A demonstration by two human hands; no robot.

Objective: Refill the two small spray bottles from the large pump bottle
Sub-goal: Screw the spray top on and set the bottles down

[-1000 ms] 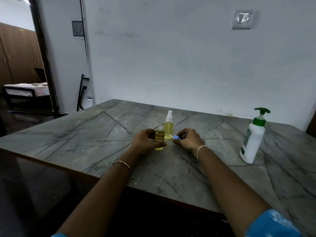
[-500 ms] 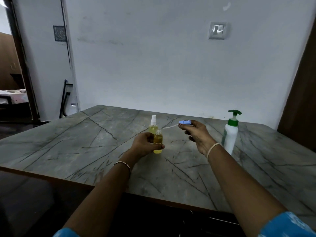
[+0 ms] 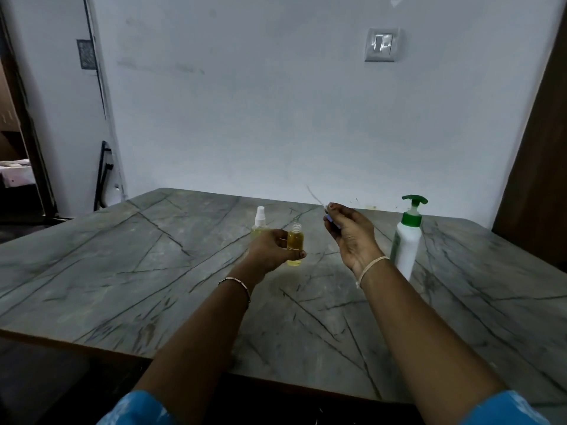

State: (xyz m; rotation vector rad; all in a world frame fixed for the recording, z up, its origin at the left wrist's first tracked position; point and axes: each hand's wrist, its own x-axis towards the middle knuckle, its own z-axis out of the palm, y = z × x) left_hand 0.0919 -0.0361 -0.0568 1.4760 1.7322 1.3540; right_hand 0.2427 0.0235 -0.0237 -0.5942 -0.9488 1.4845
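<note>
My left hand [image 3: 271, 250] grips a small clear bottle [image 3: 295, 243] of yellow liquid, its neck uncapped, standing on the grey marble table [image 3: 153, 271]. My right hand [image 3: 349, 234] is raised beside it and pinches the blue spray cap [image 3: 329, 218], whose thin dip tube [image 3: 314, 194] points up and to the left. Just behind my left hand stands a second small spray bottle [image 3: 260, 222] with a white spray top. The large white pump bottle [image 3: 406, 243] with a green pump stands to the right, partly behind my right wrist.
A white wall runs behind the table's far edge, with a switch plate [image 3: 380, 45] high up. A brown door or panel [image 3: 540, 167] stands at the right. At the far left an open doorway [image 3: 18, 167] shows another room.
My right hand has lifted the blue spray cap out of the bottle and swung its tube from sideways to upward. My left hand keeps holding the bottle. The camera moved closer.
</note>
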